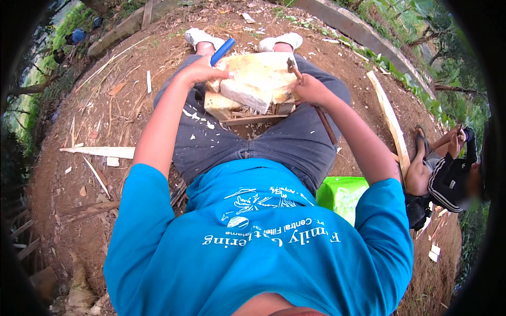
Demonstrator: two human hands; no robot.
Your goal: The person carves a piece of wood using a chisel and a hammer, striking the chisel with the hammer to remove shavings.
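My left hand point(201, 71) is closed around a blue rod-like handle point(223, 52), whose rounded end points away to the right. Its thumb lies over the pale wood; whatever joins the handle's lower end is hidden. In my closed right hand point(312, 90) is a hammer-like tool with a brown stick handle point(324, 124), gripped close to its small dark head point(291, 64). Between both hands a pale squared wooden block point(246, 94) rests tilted against a larger chunk of wood point(258, 67). More wood supports them between my knees.
Wood chips lie over my trousers and the brown soil. A long split plank point(390, 118) lies to the right, a pointed strip point(100, 151) to the left. Beside my right hip is a green bag point(341, 196). Another person point(448, 168) sits at the far right. A low kerb point(363, 37) runs behind.
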